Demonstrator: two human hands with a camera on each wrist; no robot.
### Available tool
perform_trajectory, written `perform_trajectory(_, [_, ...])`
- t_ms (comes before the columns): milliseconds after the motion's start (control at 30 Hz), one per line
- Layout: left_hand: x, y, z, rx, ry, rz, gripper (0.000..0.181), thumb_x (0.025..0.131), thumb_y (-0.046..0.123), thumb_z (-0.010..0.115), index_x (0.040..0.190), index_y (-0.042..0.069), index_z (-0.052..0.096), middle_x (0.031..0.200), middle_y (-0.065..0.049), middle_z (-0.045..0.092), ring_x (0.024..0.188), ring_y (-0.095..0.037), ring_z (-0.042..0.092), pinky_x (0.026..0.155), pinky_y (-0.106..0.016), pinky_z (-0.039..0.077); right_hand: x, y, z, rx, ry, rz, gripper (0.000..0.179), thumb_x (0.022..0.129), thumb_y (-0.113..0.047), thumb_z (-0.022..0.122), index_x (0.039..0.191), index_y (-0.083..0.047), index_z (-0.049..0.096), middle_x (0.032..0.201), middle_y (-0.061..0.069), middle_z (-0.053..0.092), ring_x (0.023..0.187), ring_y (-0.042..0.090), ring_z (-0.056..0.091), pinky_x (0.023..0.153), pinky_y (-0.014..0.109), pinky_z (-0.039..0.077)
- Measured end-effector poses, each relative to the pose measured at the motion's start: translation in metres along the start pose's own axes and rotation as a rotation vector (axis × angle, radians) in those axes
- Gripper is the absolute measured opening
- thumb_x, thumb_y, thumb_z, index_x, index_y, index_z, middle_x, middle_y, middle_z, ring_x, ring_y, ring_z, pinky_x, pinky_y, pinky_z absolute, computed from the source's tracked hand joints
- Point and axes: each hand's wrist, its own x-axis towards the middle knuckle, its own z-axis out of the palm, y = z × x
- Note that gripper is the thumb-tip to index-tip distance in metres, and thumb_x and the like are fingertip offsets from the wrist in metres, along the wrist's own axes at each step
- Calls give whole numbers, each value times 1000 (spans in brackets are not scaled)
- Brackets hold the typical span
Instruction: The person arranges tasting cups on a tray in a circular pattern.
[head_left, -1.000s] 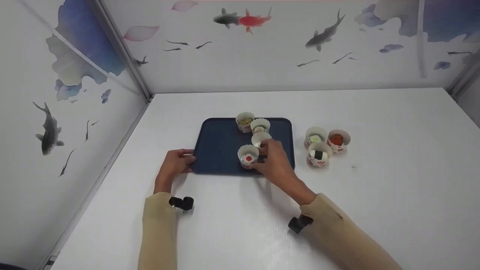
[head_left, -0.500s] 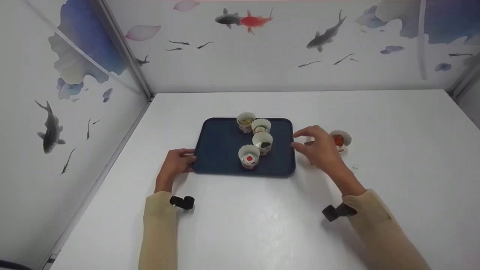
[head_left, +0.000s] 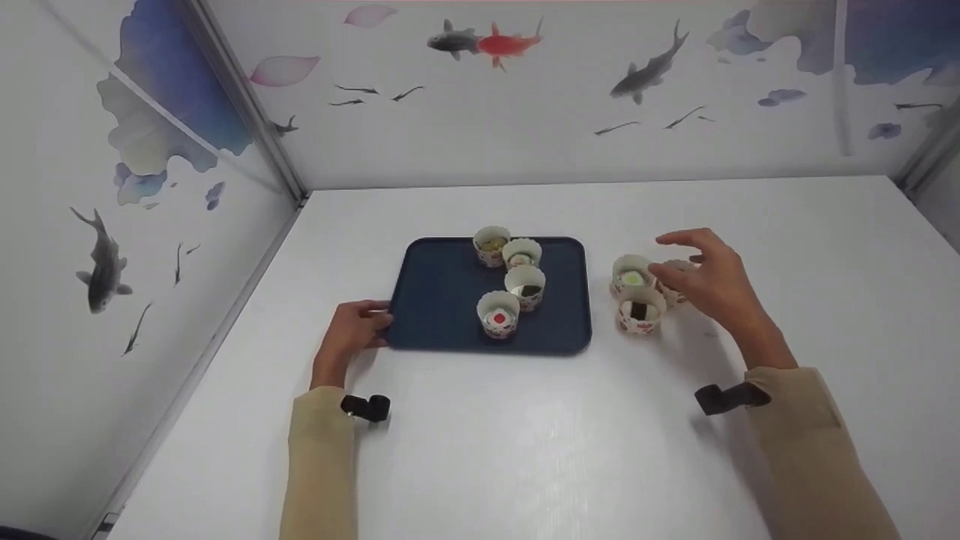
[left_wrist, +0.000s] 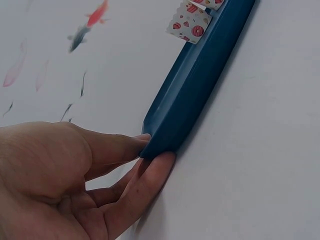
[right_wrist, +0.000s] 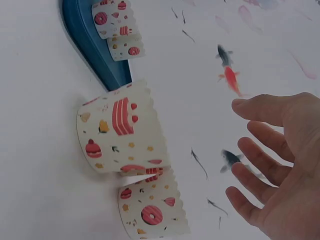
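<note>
My left hand (head_left: 351, 330) pinches the left rim of a dark blue tray (head_left: 435, 300); in the left wrist view the thumb lies over the rim and the fingers lie under it. My right hand (head_left: 712, 279) is spread above a paper cup (head_left: 677, 296) with scalloped rim, which it partly hides. It holds nothing, and its fingers stand apart in the right wrist view. Beside that cup are one with a pale green piece (head_left: 632, 277) and one with a white piece wrapped in a black strip (head_left: 639, 311).
Toward the right half of the tray several paper cups form a crooked line: one with a yellowish filling (head_left: 492, 246), one with a pale filling (head_left: 522, 256), one with a dark green piece (head_left: 525, 288), and one with a red dot (head_left: 499, 316). White walls (head_left: 465, 135) bound the table.
The right hand has left the cups on the tray and travelled right, over the cups beside it. The cups and tray stay put, and the left hand keeps its grip.
</note>
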Motion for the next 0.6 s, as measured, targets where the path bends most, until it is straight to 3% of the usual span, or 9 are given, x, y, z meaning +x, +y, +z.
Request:
perform_trajectory(133, [-1,0,0,-4,3,5,38,101,8,57,138,0,58,128,-25,64,95,-17,68,72,-22,58,2,12,-8,-16,-1,-6,55,94,-37,70,139,-8,55,150,19,44,140,46,38,112,65,33])
perform_trajectory(400, [-1,-1,-1,-21,1,-13,39,100,7,57,139,1,57,127,-24,63,92,-14,68,73,-22,59,9,34,-17,-45,-187,36,84,88,-44,76,152,-6,37,159,23,26,147,45,25,116,64,29])
perform_trajectory(600, [-1,-1,0,-3,-3,-10,39,101,8,56,139,2,57,130,-23,63,97,-16,67,73,-21,58,10,45,-17,-24,-265,124,99,86,-52,74,160,-14,21,166,21,14,144,54,27,114,68,29])
